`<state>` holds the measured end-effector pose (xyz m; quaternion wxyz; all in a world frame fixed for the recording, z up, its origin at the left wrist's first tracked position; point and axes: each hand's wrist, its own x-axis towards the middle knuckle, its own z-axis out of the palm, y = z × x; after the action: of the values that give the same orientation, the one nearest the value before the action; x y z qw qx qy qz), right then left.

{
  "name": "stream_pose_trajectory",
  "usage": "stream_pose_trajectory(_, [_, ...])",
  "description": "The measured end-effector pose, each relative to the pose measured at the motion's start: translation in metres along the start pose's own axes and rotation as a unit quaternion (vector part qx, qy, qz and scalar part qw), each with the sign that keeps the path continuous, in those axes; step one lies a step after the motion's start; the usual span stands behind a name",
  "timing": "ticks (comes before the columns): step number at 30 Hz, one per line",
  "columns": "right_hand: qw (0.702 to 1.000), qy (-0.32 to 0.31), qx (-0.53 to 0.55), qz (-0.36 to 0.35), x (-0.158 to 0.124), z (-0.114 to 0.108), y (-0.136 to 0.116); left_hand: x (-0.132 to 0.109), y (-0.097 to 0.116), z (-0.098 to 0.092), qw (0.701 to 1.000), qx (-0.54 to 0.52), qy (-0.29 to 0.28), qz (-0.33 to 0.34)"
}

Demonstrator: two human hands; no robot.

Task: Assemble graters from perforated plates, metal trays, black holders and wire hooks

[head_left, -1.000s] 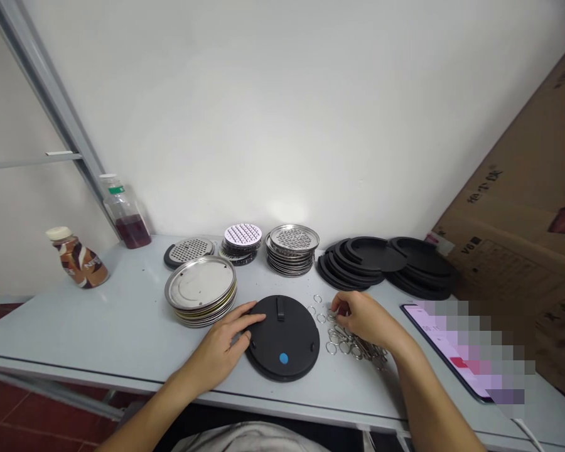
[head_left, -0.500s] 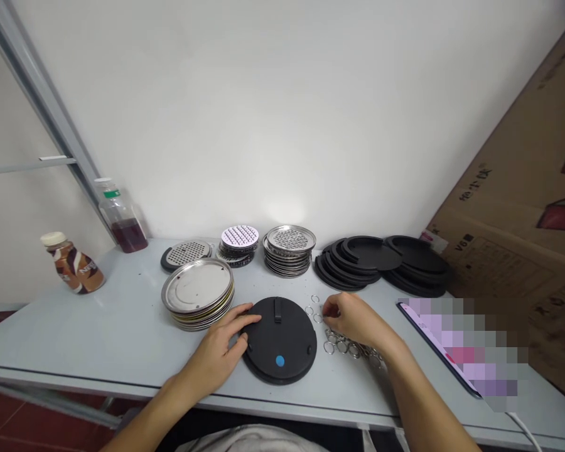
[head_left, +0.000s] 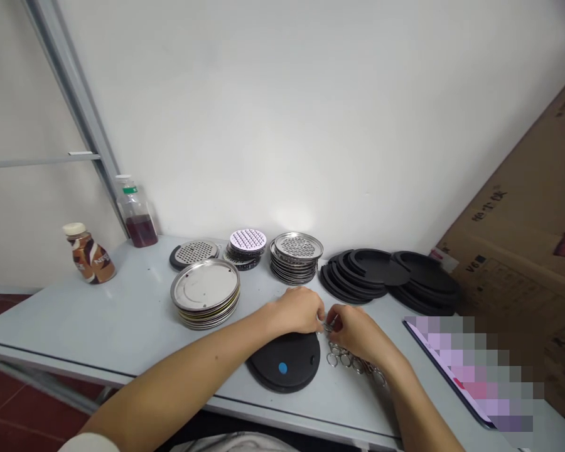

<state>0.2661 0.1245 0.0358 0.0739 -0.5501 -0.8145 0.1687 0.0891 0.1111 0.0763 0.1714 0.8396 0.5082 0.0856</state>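
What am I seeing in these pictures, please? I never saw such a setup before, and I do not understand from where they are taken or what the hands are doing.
No machine is here. A person wears one camera on the head, looking forward and down, so you see roughly what that person sees. In the newest picture, their left hand and right hand are close together at the far edge of a black round disc. They seem to pinch a small metal ring, partly hidden by the fingers. Near the right hand lies a heap of metal rings. The grey table also holds stacks of steel plates, stacks of black discs and two bottles.
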Motion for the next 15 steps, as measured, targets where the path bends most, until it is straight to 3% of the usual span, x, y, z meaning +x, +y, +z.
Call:
stream_pose_trajectory(5, [1.0,0.003,-0.006,0.005,0.001,0.002,0.001,0.019,0.012,-0.001,0.996,0.033,-0.074,-0.031])
stream_pose_trajectory(15, [1.0,0.003,-0.014,0.017,-0.001,0.001,-0.002,0.024,0.02,-0.004,0.989,0.047,-0.124,-0.072])
